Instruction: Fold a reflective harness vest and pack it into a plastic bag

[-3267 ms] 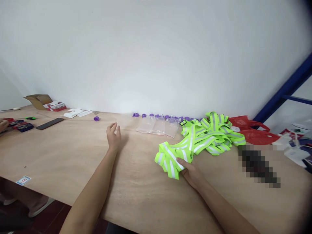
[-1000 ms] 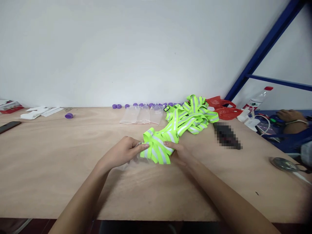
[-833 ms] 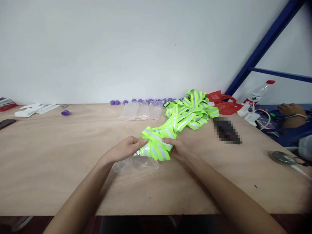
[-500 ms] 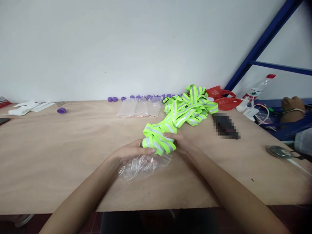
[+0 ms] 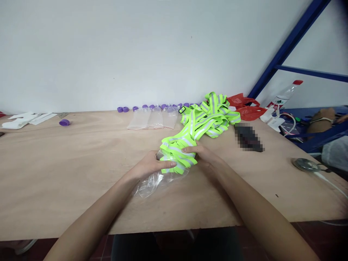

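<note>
Neon-yellow reflective straps (image 5: 178, 146) with silver stripes are bunched between my two hands, just above the table. Their lower left part sits inside the mouth of a clear plastic bag (image 5: 148, 185). My left hand (image 5: 149, 165) is closed on the bag's edge, its thumb lying over the film and the straps. From the right, my right hand (image 5: 202, 152) grips the bunch, thumb on top and most fingers hidden behind it. The bunch runs back into a larger pile of the same straps (image 5: 214, 116), with a black buckle (image 5: 182, 109) at its left.
Flat clear bags (image 5: 150, 119) and a row of purple caps (image 5: 123, 109) lie along the wall. A blurred-out dark object (image 5: 248, 137), red plastic bags (image 5: 248, 108) and a round cabled device (image 5: 306, 165) are on the right. Another person's hand (image 5: 320, 121) shows beyond the blue frame (image 5: 288, 47).
The bag's film now covers more of the bunch's lower left side. My left thumb has shifted slightly right and up over it. The whole view has moved a little.
</note>
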A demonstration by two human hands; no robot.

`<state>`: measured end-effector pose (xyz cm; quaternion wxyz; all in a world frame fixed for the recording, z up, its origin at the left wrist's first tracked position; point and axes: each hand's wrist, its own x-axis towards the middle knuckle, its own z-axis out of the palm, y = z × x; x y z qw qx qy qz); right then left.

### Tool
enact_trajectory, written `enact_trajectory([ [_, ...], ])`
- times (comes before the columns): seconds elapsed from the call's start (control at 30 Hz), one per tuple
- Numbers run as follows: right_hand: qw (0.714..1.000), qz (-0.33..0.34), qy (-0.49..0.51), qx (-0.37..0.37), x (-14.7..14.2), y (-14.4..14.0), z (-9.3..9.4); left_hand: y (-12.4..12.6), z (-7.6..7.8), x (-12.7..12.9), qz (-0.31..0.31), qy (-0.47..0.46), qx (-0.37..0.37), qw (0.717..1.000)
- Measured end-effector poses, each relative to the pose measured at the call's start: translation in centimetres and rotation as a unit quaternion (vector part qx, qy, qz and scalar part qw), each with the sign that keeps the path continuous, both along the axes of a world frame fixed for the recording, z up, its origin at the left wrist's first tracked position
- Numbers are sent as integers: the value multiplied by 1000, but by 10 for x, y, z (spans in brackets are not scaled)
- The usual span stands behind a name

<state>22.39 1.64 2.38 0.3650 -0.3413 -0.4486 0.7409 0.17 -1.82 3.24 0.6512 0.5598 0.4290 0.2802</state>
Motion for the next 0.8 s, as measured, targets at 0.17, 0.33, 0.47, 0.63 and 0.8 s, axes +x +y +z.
enact_trajectory([
  [0.17, 998, 31, -28, 57, -5, 0, -2, 1, -6, 4, 41, -51, -13, 998],
  [0.33, 989, 41, -69, 121, -10, -1, 0, -1, -5, 10, 32, -78, 0, 996],
  [0.47, 989, 51, -57, 125, -9, -2, -5, 0, -3, 8, 32, -67, -7, 997],
  [0.63, 990, -16, -49, 132, -4, 1, -13, 4, -1, 1, 65, -62, -36, 995],
  [0.8, 981, -21, -98, 167, -3, 1, -10, 8, -7, -3, 57, -69, -27, 996],
])
